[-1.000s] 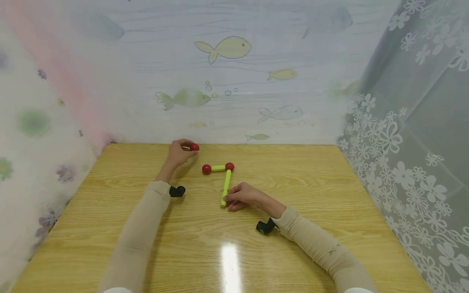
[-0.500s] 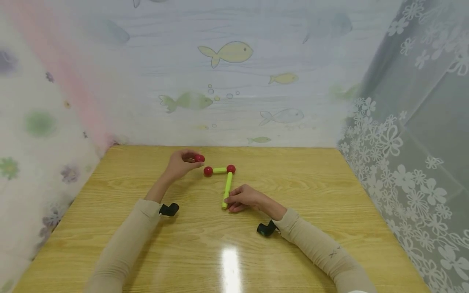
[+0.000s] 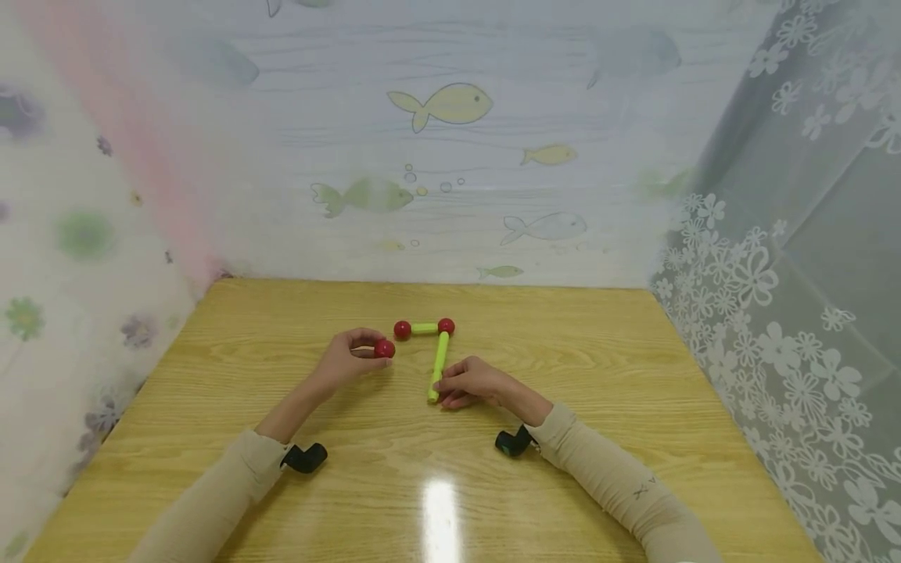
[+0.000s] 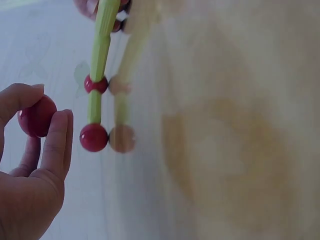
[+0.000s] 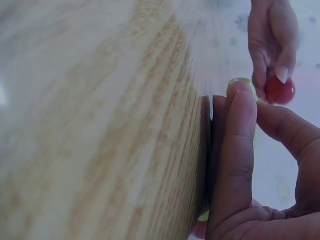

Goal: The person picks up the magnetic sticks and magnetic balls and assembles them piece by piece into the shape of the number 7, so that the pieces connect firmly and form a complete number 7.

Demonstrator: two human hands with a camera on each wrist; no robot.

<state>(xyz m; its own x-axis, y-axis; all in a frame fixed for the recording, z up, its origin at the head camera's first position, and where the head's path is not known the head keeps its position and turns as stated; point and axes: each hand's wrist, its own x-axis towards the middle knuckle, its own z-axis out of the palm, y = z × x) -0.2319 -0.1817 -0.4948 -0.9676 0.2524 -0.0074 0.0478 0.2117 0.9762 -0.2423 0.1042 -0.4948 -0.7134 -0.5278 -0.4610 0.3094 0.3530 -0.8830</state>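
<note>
My left hand [image 3: 343, 364] pinches a loose red ball [image 3: 384, 349] between thumb and fingertips, left of a joined piece on the table. That piece is L-shaped: one red ball [image 3: 402, 330] at its left end, a short yellow-green rod [image 3: 425, 328], a corner red ball [image 3: 446, 327], then a longer yellow-green rod [image 3: 440, 353] pointing toward me. Near that rod's front end, my right hand [image 3: 480, 381] pinches it between thumb and fingers. In the right wrist view, my fingers [image 5: 237, 150] hide most of the rod.
The wooden table [image 3: 598, 352] meets a wall with printed fish [image 3: 457, 103] at the back. A flowered panel [image 3: 746, 289] stands along the right side. Black wrist mounts [image 3: 305, 458] stick out below both cuffs.
My left hand has brought the red ball from the table's back edge toward me, to just left of the long rod. My right hand stays on the rod.
</note>
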